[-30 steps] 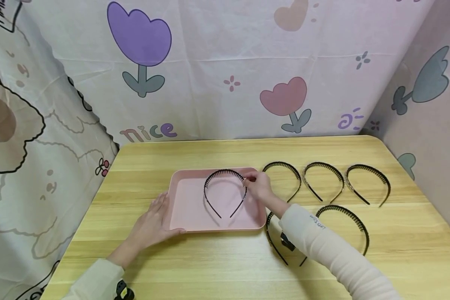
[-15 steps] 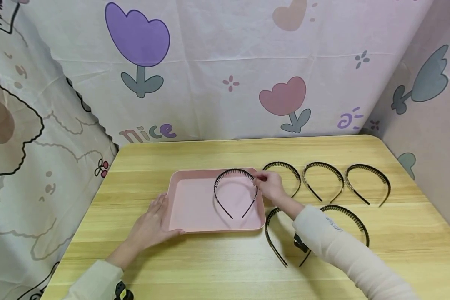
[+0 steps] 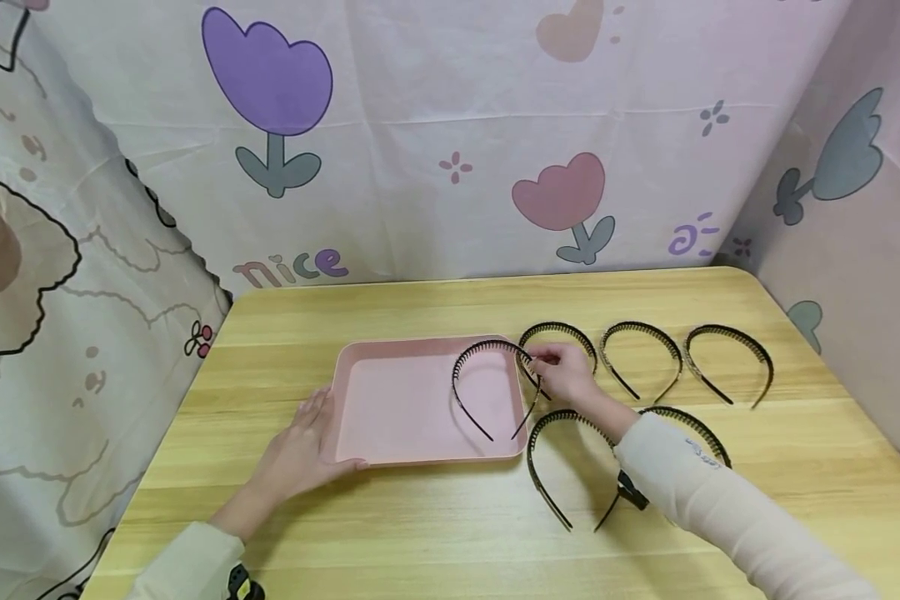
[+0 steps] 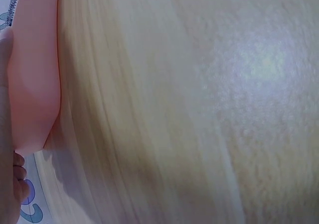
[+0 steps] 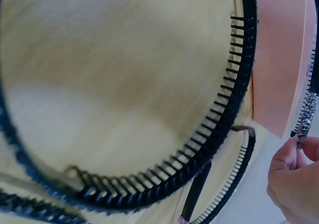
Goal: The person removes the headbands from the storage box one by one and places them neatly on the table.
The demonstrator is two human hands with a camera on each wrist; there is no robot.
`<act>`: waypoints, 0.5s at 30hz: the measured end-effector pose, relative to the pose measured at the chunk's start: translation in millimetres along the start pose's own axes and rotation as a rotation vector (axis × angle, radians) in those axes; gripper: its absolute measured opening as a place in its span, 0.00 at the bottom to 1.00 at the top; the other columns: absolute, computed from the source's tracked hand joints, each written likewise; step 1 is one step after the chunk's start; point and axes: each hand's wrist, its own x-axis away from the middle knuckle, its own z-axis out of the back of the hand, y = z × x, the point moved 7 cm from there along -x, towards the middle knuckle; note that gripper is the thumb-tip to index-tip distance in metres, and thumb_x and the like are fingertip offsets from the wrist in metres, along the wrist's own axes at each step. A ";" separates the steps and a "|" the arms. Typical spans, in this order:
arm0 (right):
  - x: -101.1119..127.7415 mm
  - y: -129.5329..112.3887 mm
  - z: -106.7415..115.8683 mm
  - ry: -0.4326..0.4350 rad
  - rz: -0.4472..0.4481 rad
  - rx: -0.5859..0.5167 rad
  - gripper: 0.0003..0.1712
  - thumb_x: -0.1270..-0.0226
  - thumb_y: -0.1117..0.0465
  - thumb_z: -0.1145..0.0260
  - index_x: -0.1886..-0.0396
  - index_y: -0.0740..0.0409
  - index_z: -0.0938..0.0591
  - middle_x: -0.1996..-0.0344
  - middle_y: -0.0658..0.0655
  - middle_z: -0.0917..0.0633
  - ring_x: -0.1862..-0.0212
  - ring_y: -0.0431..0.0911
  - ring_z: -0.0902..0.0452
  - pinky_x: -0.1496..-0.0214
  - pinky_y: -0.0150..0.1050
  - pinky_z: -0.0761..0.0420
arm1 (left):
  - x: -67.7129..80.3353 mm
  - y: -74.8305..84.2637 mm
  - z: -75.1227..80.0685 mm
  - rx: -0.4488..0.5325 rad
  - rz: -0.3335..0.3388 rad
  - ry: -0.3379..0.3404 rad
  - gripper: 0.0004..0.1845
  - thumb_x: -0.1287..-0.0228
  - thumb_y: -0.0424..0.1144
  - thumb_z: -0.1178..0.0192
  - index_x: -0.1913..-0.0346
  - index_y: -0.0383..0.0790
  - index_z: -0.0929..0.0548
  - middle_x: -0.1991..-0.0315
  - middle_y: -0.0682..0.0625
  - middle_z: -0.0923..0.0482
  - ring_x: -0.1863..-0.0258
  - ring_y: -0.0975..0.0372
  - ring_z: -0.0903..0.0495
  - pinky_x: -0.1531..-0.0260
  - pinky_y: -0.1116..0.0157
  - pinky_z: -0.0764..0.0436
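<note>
My right hand pinches a black toothed headband by its right side, over the tray's right end. In the right wrist view, thumb and finger hold its glittery section. Whether its ends touch the tray cannot be made out. My left hand rests against the left front corner of a shallow pink tray, its thumb along the front wall and its fingers along the left side. Only part of that hand shows in the left wrist view, beside the tray wall.
Behind and right of the tray lie three similar headbands in a back row. Two more, a left one and a right one, lie in front, the latter partly under my right sleeve. The wooden table meets a patterned cloth backdrop.
My right hand has moved to the right with the headband, from over the tray's right half to across its right rim. The left hand and the tray have kept their places.
</note>
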 end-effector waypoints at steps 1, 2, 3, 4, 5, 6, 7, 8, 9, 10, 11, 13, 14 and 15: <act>0.8 0.8 1.7 -0.004 0.003 -0.003 0.14 0.42 0.71 0.39 0.57 0.70 0.18 0.64 0.67 0.15 0.67 0.44 0.21 0.68 0.25 0.24 | 0.2 -0.4 -0.6 -0.002 0.002 -0.003 0.60 0.57 0.67 0.37 0.33 0.23 0.44 0.31 0.31 0.45 0.32 0.40 0.44 0.37 0.45 0.34; 1.8 1.8 3.5 -0.008 0.003 -0.007 0.14 0.42 0.71 0.40 0.56 0.71 0.18 0.64 0.67 0.15 0.66 0.44 0.21 0.67 0.24 0.24 | 0.3 -0.8 -1.0 -0.003 0.004 -0.006 0.60 0.57 0.68 0.37 0.33 0.23 0.44 0.31 0.31 0.45 0.32 0.40 0.44 0.37 0.45 0.34; 2.7 2.7 5.6 -0.009 0.002 -0.007 0.14 0.41 0.71 0.40 0.56 0.71 0.19 0.63 0.68 0.15 0.66 0.43 0.21 0.67 0.24 0.23 | 0.3 -1.1 -1.2 -0.004 0.004 -0.005 0.60 0.57 0.68 0.37 0.33 0.23 0.44 0.31 0.31 0.45 0.32 0.40 0.44 0.38 0.45 0.34; 3.7 3.4 7.7 -0.009 0.007 -0.009 0.14 0.41 0.71 0.40 0.56 0.71 0.19 0.63 0.68 0.15 0.66 0.43 0.21 0.67 0.23 0.23 | 0.3 -1.2 -1.3 -0.004 0.003 -0.004 0.60 0.57 0.68 0.37 0.32 0.23 0.45 0.31 0.31 0.45 0.32 0.40 0.44 0.37 0.45 0.34; 4.9 4.2 9.7 -0.010 0.011 -0.007 0.14 0.41 0.71 0.40 0.56 0.72 0.19 0.63 0.68 0.16 0.66 0.43 0.21 0.66 0.23 0.23 | 0.3 -1.3 -1.2 -0.002 0.002 -0.002 0.60 0.57 0.68 0.37 0.32 0.24 0.44 0.31 0.31 0.45 0.32 0.40 0.44 0.38 0.44 0.34; 5.8 5.0 11.6 -0.009 0.018 -0.003 0.14 0.41 0.71 0.40 0.56 0.73 0.19 0.63 0.69 0.16 0.66 0.43 0.21 0.66 0.23 0.23 | 0.3 -1.2 -0.8 0.001 0.001 0.002 0.60 0.58 0.67 0.37 0.32 0.24 0.44 0.31 0.31 0.45 0.32 0.40 0.43 0.37 0.44 0.34; 6.9 5.9 13.6 -0.006 0.024 0.004 0.14 0.41 0.71 0.40 0.56 0.73 0.19 0.63 0.69 0.15 0.66 0.43 0.21 0.67 0.23 0.23 | 0.1 -1.0 -0.5 0.004 -0.001 0.005 0.60 0.58 0.67 0.36 0.33 0.24 0.44 0.31 0.31 0.45 0.32 0.40 0.43 0.37 0.44 0.34; 8.2 7.2 15.6 -0.004 0.024 0.005 0.13 0.41 0.71 0.40 0.57 0.73 0.19 0.64 0.69 0.15 0.66 0.43 0.21 0.67 0.23 0.23 | 0.0 -0.9 -0.3 0.005 -0.002 0.006 0.60 0.58 0.67 0.36 0.33 0.24 0.44 0.31 0.31 0.45 0.32 0.40 0.43 0.37 0.44 0.34; 9.4 8.4 17.4 -0.003 0.025 0.012 0.13 0.41 0.71 0.40 0.57 0.73 0.19 0.64 0.69 0.15 0.66 0.43 0.21 0.67 0.24 0.24 | 0.0 -0.7 -0.1 0.006 -0.004 0.006 0.60 0.58 0.67 0.36 0.33 0.24 0.44 0.31 0.31 0.44 0.33 0.39 0.43 0.37 0.44 0.35; 10.6 9.4 19.1 -0.001 0.027 0.024 0.13 0.41 0.71 0.40 0.57 0.73 0.19 0.64 0.69 0.15 0.67 0.42 0.22 0.67 0.24 0.24 | 0.0 -0.6 0.1 0.007 -0.005 0.006 0.60 0.58 0.67 0.36 0.33 0.23 0.44 0.31 0.31 0.44 0.33 0.39 0.43 0.37 0.44 0.35; 11.7 10.5 21.1 0.002 0.027 0.034 0.13 0.41 0.71 0.40 0.57 0.73 0.19 0.64 0.69 0.15 0.68 0.41 0.22 0.68 0.25 0.24 | 0.0 -0.5 0.1 0.008 -0.005 0.006 0.60 0.58 0.67 0.36 0.33 0.24 0.44 0.31 0.31 0.44 0.33 0.39 0.43 0.37 0.44 0.35; 14.0 11.3 25.3 0.009 0.025 0.050 0.13 0.41 0.71 0.39 0.57 0.73 0.19 0.64 0.68 0.15 0.69 0.40 0.23 0.68 0.26 0.25 | -0.1 -0.8 -0.3 0.008 -0.005 0.004 0.60 0.58 0.67 0.36 0.32 0.24 0.44 0.31 0.31 0.44 0.33 0.39 0.43 0.37 0.44 0.35; 15.1 12.1 27.0 0.006 0.018 0.053 0.13 0.41 0.71 0.40 0.57 0.72 0.19 0.64 0.68 0.15 0.68 0.40 0.23 0.68 0.26 0.24 | -0.2 -0.9 -0.5 0.008 -0.005 0.005 0.60 0.58 0.67 0.36 0.32 0.24 0.44 0.31 0.31 0.44 0.33 0.39 0.43 0.37 0.44 0.34; 16.0 12.8 28.7 0.003 0.012 0.056 0.13 0.41 0.70 0.40 0.56 0.72 0.19 0.63 0.68 0.16 0.67 0.41 0.23 0.68 0.27 0.24 | -0.3 -1.1 -0.8 0.010 -0.004 0.005 0.60 0.58 0.67 0.36 0.32 0.24 0.44 0.32 0.31 0.44 0.33 0.39 0.43 0.38 0.44 0.34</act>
